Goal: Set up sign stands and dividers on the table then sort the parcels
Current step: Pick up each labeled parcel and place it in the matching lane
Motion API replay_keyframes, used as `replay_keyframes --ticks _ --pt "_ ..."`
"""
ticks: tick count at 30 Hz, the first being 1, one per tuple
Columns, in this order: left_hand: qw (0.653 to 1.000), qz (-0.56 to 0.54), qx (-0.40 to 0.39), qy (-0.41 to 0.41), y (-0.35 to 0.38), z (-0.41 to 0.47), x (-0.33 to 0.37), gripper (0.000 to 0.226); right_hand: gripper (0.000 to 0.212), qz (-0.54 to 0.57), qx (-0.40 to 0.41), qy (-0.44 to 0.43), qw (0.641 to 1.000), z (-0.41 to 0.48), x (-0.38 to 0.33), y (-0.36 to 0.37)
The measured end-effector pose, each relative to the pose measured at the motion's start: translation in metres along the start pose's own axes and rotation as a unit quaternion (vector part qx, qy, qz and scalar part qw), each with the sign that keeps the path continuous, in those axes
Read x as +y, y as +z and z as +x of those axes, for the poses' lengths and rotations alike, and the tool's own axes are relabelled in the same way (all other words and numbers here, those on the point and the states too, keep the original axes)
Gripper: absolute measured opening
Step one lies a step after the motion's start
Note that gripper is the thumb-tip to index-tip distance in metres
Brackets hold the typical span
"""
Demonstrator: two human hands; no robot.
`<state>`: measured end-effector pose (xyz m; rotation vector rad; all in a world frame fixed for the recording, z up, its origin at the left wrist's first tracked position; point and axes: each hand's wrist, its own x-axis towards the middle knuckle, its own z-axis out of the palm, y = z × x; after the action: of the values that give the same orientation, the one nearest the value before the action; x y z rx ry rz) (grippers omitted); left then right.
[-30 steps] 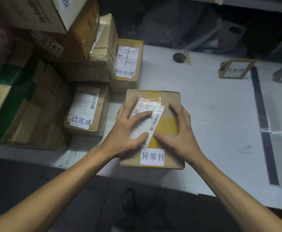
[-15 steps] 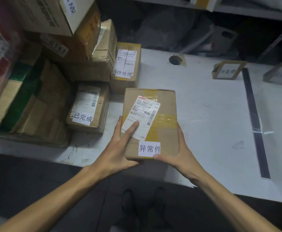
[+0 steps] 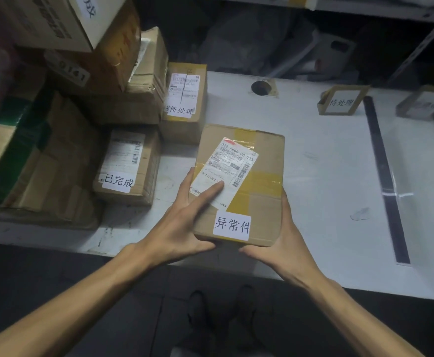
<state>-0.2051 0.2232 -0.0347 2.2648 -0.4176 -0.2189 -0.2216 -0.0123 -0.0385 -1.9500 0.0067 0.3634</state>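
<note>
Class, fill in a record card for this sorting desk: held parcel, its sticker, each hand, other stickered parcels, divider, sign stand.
Held parcel: brown box, by the near table edge
Sticker: 异常件
Left hand: grips near left corner, finger across the shipping label
Right hand: grips near right corner
Other parcels: 已完成 box; 待处理 box beyond it
Divider: dark strip, right of held parcel
Sign stand: 待处理, left of divider's far end

Place: a parcel sorting station in a courier depot.
Parcels: brown cardboard boxes (image 3: 107, 63) stacked at left, bearing barcode shipping labels; one brown taped cardboard parcel (image 3: 257, 202) in front.
Table: white tabletop (image 3: 314, 176) crossed by a black divider strip (image 3: 385, 176).
Sign: small cardboard sign stand (image 3: 342, 100) with a printed label.
Background: grey metal shelving (image 3: 365, 6).
</note>
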Motion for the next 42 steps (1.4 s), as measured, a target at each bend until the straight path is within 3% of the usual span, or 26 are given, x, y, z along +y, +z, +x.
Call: replay_keyframes --ticks 9,14,17,20,24,28,33,36,42 --pt "1.000 0.004 -0.030 0.002 0.024 0.010 0.006 0.113 0.127 -0.021 0.029 0.013 0.999 -0.009 0.015 -0.014" --pt "0.998 0.016 -0.058 -0.013 0.023 0.011 0.005 0.113 0.132 -0.044 -0.011 0.023 0.999 -0.006 0.018 -0.024" --pt "0.997 0.026 -0.069 -0.010 0.017 0.010 0.008 0.095 0.117 -0.093 -0.036 0.018 0.995 -0.003 0.008 -0.037" --pt "0.997 0.053 -0.050 -0.018 0.012 0.019 0.007 0.076 0.107 -0.119 0.005 0.032 0.992 0.012 -0.002 -0.052" --pt "0.998 0.012 -0.013 -0.060 0.001 0.060 0.007 0.080 0.101 -0.089 0.068 0.017 0.994 0.051 -0.008 -0.065" --pt "0.997 -0.040 0.003 -0.067 -0.001 0.103 0.000 0.098 0.098 -0.049 0.069 -0.005 0.996 0.088 -0.009 -0.069" --pt "0.998 -0.026 -0.057 -0.007 -0.013 0.137 -0.016 0.083 0.087 -0.088 0.051 -0.030 0.994 0.114 -0.006 -0.062" --pt "0.995 -0.047 -0.071 0.058 -0.015 0.149 -0.023 0.072 0.070 -0.020 0.066 -0.027 0.997 0.117 -0.005 -0.057" --pt "0.989 -0.118 0.006 0.091 -0.002 0.153 -0.026 0.047 0.050 0.119 0.106 -0.005 0.987 0.124 -0.008 -0.046"
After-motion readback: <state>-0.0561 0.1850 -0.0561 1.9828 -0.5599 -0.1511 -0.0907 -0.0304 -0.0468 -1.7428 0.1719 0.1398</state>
